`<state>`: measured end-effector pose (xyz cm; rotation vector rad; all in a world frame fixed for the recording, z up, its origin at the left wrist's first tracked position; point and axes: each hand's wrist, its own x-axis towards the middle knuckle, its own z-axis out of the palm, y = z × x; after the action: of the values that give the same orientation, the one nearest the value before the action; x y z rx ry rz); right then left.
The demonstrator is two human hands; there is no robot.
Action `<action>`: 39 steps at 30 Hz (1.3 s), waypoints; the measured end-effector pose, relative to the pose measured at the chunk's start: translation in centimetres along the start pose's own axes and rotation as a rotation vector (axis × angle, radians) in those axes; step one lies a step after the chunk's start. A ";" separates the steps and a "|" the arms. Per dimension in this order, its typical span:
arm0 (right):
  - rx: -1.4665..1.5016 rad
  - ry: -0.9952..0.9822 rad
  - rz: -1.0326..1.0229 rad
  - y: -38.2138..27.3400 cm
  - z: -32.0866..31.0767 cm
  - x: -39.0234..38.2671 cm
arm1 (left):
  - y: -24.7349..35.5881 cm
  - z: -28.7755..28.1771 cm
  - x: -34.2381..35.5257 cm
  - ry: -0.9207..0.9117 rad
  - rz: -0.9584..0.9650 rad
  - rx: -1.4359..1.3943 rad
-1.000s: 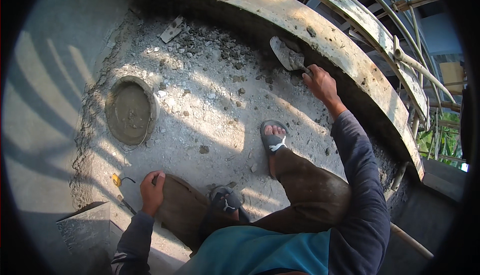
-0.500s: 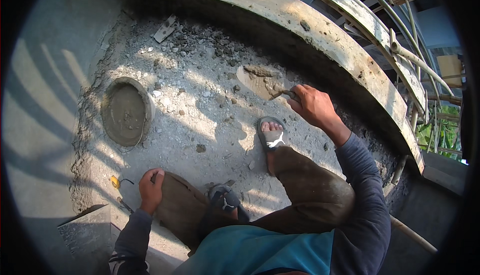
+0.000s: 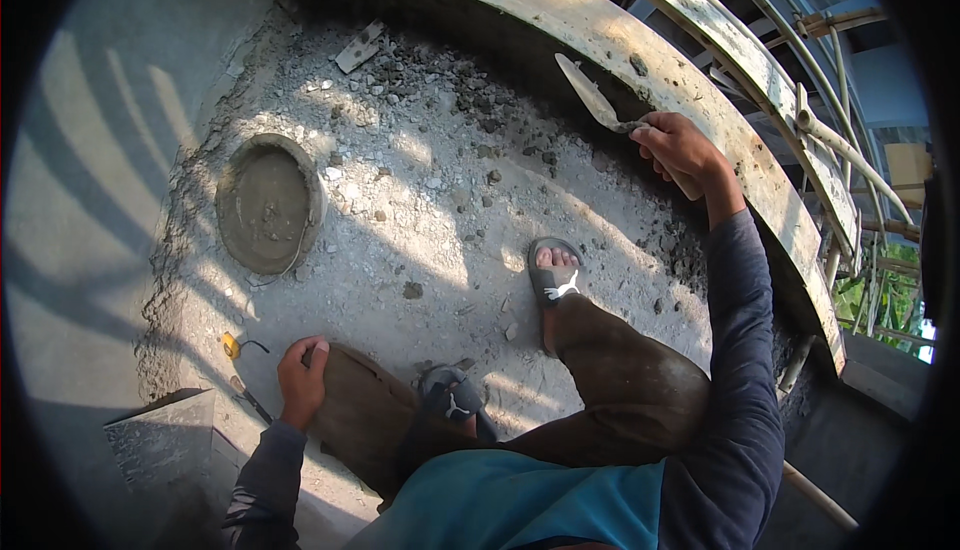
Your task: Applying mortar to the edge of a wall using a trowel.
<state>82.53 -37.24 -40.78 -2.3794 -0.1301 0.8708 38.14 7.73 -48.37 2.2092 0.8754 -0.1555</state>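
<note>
My right hand [image 3: 690, 155] is closed round the handle of a pointed trowel [image 3: 588, 92]. The blade is raised beside the inner face of the low curved wall [image 3: 690, 105] and looks mostly bare, with a grey film. My left hand [image 3: 302, 382] rests at my left knee, fingers curled and thumb on top; what it holds, if anything, is hidden. To the left, a round bucket [image 3: 318, 200] with grey wet mortar [image 3: 265, 212] in it stands on the rubble floor.
Crumbled rubble [image 3: 480, 100] covers the floor, and a flat broken piece [image 3: 360, 47] lies at the back. Near my left hand are a yellow object [image 3: 231, 346] with a dark cord, a dark-handled tool [image 3: 250, 400] and a grey block [image 3: 165, 440]. Bamboo poles [image 3: 850, 150] stand beyond the wall.
My right hand has moved away and to the right with the trowel, up to the curved wall. The mortar that was on the blade is gone from it. The left hand stays at the knee.
</note>
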 end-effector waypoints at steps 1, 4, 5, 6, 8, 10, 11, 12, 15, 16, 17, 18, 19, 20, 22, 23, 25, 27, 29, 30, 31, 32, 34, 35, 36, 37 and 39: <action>0.014 -0.045 -0.010 -0.2 -0.4 -0.9 | -0.1 -0.2 -0.2 0.008 -0.007 0.001; 0.142 -0.104 -0.130 0.3 1.6 -2.9 | 0.3 -0.3 -0.4 0.027 -0.031 -0.023; 0.152 -0.097 -0.075 0.3 2.4 -3.3 | 0.8 -0.3 -0.3 0.016 -0.047 -0.018; 0.096 -0.078 -0.094 0.7 2.9 -3.1 | 1.1 -0.4 -0.1 -0.001 -0.059 -0.010; -0.028 -0.066 -0.057 1.0 2.8 -2.9 | 0.6 -0.1 -0.1 0.006 -0.044 -0.006; -0.093 0.089 -0.079 1.5 2.1 -2.8 | 0.5 -0.1 -0.2 0.011 -0.031 -0.002; -0.162 0.238 -0.104 1.7 1.8 -2.9 | 0.5 -0.3 -0.2 0.013 -0.037 -0.004; -0.208 0.330 -0.083 0.9 1.1 -3.8 | 0.6 -0.3 -0.4 0.018 -0.047 -0.007; -0.425 0.506 -0.041 3.1 -1.3 -3.6 | 0.9 -0.3 -0.4 0.012 -0.052 -0.006; -0.426 0.507 -0.040 3.8 -2.2 -3.4 | 1.0 -0.3 -0.4 0.011 -0.052 -0.007; -0.516 0.536 0.044 4.4 -3.0 -3.1 | 1.2 -0.3 -0.3 0.006 -0.054 -0.008; -0.603 0.563 0.129 4.8 -3.5 -2.6 | 1.3 -0.3 -0.3 0.002 -0.056 -0.008; -0.602 0.563 0.130 5.1 -3.7 -2.1 | 1.2 -0.3 -0.3 0.001 -0.055 -0.007; -0.609 0.547 0.103 5.4 -3.8 -1.5 | 1.0 -0.2 -0.3 -0.001 -0.051 -0.012; -0.628 0.531 -0.002 5.0 -3.1 -0.7 | 0.6 -0.1 -0.2 -0.005 -0.049 -0.013; -0.627 0.530 0.001 4.5 -2.8 -0.3 | 0.6 -0.1 -0.1 0.000 -0.052 -0.025; -0.216 0.249 0.043 2.1 -1.6 0.3 | 0.6 -0.1 -0.2 0.007 -0.062 -0.036; -0.060 0.173 -0.005 1.3 0.2 0.5 | 0.8 -0.2 -0.1 0.006 -0.055 -0.008; 0.172 0.006 -0.099 1.2 2.5 0.4 | 0.3 -0.4 -0.2 0.017 -0.056 -0.006; 0.157 -0.062 -0.119 1.3 3.6 0.2 | 0.2 -0.3 -0.2 0.019 -0.051 -0.008; 0.143 -0.134 -0.139 1.3 4.6 0.1 | 0.4 -0.3 -0.4 0.022 -0.056 -0.010; 0.101 -0.176 -0.162 0.8 5.5 0.1 | 0.8 -0.5 -0.6 0.028 -0.066 -0.013; -0.001 -0.218 -0.161 1.1 6.9 0.9 | 0.7 -0.2 -0.2 0.012 -0.083 -0.019; -0.004 -0.223 -0.152 1.8 7.5 1.7 | 0.5 0.0 -0.1 0.007 -0.069 -0.009; -0.113 -0.103 -0.211 2.1 7.9 2.5 | 0.5 0.0 -0.2 0.015 -0.052 0.002; -0.221 0.019 -0.269 2.3 8.1 3.2 | 0.4 -0.1 -0.3 0.018 -0.053 0.002; -0.322 0.143 -0.177 2.4 8.0 4.5 | 0.4 -0.2 -0.5 0.007 -0.064 -0.009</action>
<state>80.83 -33.90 -49.46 -2.6673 -0.4463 0.6320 37.97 7.45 -47.80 2.1763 0.9494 -0.1738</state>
